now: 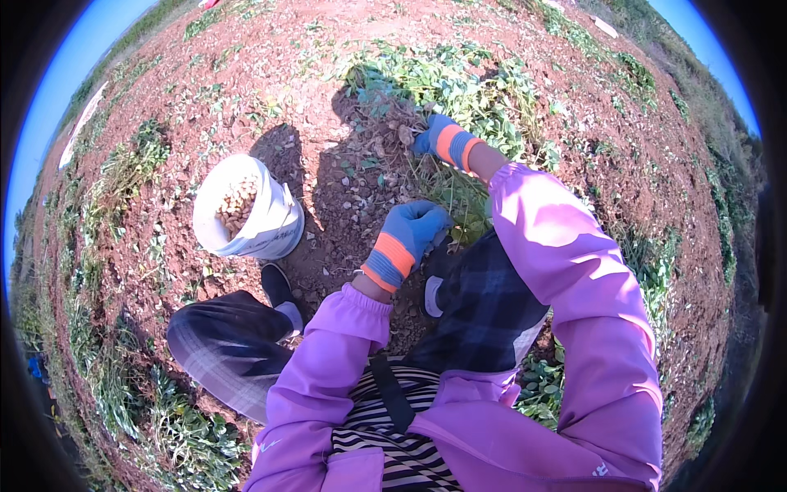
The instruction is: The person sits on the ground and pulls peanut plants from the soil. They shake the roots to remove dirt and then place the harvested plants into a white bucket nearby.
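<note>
My left hand, in a blue-grey glove with an orange-banded cuff, is curled at the green stems of a peanut plant in front of my knee. Farther out, my right hand in a matching glove closes on the plant's root end, where pale peanut pods show beside the fingertips. Its fingertips are partly hidden. To the left stands a white plastic bucket, tilted in the view, with handwriting on its side. Loose peanuts lie inside it.
A heap of pulled peanut plants lies beyond my hands. More plants lie in rows at left and right on reddish soil strewn with leaf bits. My shoe is close to the bucket's base.
</note>
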A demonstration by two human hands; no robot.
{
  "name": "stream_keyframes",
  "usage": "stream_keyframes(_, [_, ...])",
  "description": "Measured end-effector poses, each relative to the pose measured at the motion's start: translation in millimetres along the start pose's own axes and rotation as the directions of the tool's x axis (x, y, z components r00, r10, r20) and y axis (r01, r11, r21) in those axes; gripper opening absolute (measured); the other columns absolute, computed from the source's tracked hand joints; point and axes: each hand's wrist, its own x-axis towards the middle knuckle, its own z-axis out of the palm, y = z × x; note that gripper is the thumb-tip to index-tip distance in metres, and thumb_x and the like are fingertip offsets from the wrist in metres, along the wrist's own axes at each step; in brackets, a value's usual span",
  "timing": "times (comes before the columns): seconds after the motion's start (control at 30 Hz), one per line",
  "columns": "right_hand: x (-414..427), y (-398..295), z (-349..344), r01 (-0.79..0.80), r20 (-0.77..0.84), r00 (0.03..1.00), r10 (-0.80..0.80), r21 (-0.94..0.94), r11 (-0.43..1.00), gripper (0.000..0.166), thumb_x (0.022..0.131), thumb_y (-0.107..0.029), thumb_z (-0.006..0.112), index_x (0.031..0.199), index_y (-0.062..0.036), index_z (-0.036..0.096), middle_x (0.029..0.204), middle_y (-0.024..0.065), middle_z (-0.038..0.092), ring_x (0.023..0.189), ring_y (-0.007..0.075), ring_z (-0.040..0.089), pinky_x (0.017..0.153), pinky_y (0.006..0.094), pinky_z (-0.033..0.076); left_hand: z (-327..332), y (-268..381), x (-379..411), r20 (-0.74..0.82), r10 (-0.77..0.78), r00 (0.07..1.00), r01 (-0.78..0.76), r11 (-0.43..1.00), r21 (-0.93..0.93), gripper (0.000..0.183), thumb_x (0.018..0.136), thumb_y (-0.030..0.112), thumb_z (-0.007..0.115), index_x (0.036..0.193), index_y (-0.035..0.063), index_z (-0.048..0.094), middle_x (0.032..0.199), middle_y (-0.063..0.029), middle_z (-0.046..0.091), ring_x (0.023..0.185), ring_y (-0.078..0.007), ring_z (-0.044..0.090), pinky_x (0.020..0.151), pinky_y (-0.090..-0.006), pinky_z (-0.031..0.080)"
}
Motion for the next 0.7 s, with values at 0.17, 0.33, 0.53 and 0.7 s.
stream_keyframes(0.17, [-11,15,-9,0.042,0.002,0.999,-0.042,0.030,0.999,0.060,0.054,-0.043,0.077,0.089,0.0034,0.061,0.083,0.0176,0.062,0.075,0.0262,0.059,0.067,0.0350,0.047,-22,14,15,-0.269,0.139,0.953,-0.175,0.978,-0.116,0.015,0.081,0.014,0.049,0.088,0.0047,0.058,0.069,-0.0012,0.056,0.058,-0.0083,0.050,0.050,-0.0206,0.039])
stream_keyframes(0.33, [-27,13,-9,0.259,0.012,0.962,-0.274,0.295,0.920,0.044,0.054,-0.023,0.077,0.084,0.0053,0.062,0.075,0.0123,0.061,0.065,0.0184,0.052,0.062,0.0333,0.044,-41,17,36,-0.412,0.357,0.838,-0.364,0.929,0.065,0.016,0.081,0.008,0.044,0.093,0.0048,0.055,0.079,-0.0022,0.056,0.065,-0.0083,0.051,0.055,-0.0211,0.041])
stream_keyframes(0.53, [-27,11,-2,0.295,-0.001,0.943,-0.333,0.466,0.834,0.042,0.056,-0.021,0.075,0.083,0.0073,0.061,0.069,0.0106,0.058,0.062,0.0152,0.050,0.057,0.0321,0.043,-36,9,60,-0.394,0.595,0.700,-0.299,0.746,0.595,0.038,0.066,0.015,0.066,0.099,0.0004,0.054,0.086,-0.0067,0.056,0.077,-0.0149,0.052,0.066,-0.0289,0.045])
stream_keyframes(0.7, [-34,2,-5,0.285,0.005,0.956,-0.294,0.231,0.930,0.030,0.068,-0.019,0.063,0.089,0.0032,0.060,0.070,0.0102,0.060,0.063,0.0109,0.048,0.058,0.0311,0.042,-32,8,68,-0.340,0.697,0.632,-0.251,0.599,0.761,0.044,0.064,0.015,0.069,0.102,0.0011,0.055,0.087,-0.0103,0.055,0.074,-0.0195,0.054,0.066,-0.0304,0.046])
